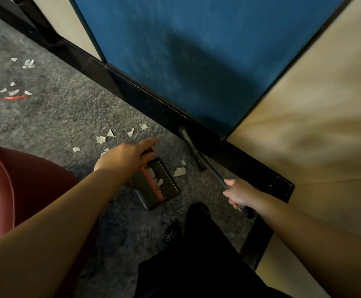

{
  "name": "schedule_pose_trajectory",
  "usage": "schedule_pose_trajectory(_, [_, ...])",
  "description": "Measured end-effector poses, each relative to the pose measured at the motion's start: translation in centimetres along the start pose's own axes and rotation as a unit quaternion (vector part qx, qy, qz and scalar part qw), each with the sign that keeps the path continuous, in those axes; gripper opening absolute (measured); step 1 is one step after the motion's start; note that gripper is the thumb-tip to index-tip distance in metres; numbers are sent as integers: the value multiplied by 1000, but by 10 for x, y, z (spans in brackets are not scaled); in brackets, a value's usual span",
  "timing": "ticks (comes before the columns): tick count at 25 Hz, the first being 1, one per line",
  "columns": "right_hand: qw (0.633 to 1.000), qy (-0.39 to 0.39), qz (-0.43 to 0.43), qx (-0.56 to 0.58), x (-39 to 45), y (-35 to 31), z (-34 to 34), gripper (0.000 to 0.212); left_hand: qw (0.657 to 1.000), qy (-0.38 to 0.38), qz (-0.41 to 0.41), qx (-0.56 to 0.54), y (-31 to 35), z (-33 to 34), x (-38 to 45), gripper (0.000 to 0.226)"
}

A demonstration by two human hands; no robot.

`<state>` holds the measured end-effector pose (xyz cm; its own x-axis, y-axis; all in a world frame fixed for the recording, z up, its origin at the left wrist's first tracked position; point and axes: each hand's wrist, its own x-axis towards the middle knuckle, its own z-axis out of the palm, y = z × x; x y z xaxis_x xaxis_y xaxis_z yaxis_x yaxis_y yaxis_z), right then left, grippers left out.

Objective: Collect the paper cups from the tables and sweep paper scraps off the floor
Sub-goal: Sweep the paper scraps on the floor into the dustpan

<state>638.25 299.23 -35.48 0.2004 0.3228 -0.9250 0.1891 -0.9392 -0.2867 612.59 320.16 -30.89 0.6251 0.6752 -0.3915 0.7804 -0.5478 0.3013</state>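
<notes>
Paper scraps (110, 136) scattered on grey carpet (57, 117), just beyond left hand (125, 157); more scraps (14, 82) far left, well apart, beside red strip (16, 97). Dark dustpan (157, 183) with orange edge lies on carpet under left hand, one scrap inside. Left hand grips dustpan's upper end, index finger extended forward. Right hand (240, 193) curled tight round brush handle (218, 175); dark brush head (191, 150) against black base of blue partition (196, 61). Maroon seat (7, 179) at left. Both arms stretched forward and down.
</notes>
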Motion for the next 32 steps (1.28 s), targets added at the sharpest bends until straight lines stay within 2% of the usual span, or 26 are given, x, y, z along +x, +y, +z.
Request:
schedule_pose_trajectory(7, [998,-29,1,-62,33,-21,27,59,1000,10,3,28,6,-7,18,53])
schedule_pose_trajectory(13, [994,-100,7,50,13,-23,36,59,999,11,-12,40,15,-7,22,49])
schedule_pose_trajectory(16, [992,-121,-20,37,-7,-22,32,58,999,23,-10,32,18,-8,19,49])
schedule_pose_trajectory(20, [994,-104,-46,6,-21,-18,28,58,1000,18,5,21,13,-7,9,49])
schedule_pose_trajectory(23, [994,-94,-51,0,-26,-20,19,58,999,-3,-42,3,1,-6,1,50])
schedule_pose_trajectory(27, [995,-77,-67,19,-28,-32,0,58,988,68,-116,-82,-10,-11,-12,51])
schedule_pose_trajectory(32, [995,-46,-90,9,-19,-65,-25,56,977,122,-147,-95,-20,-26,-16,50])
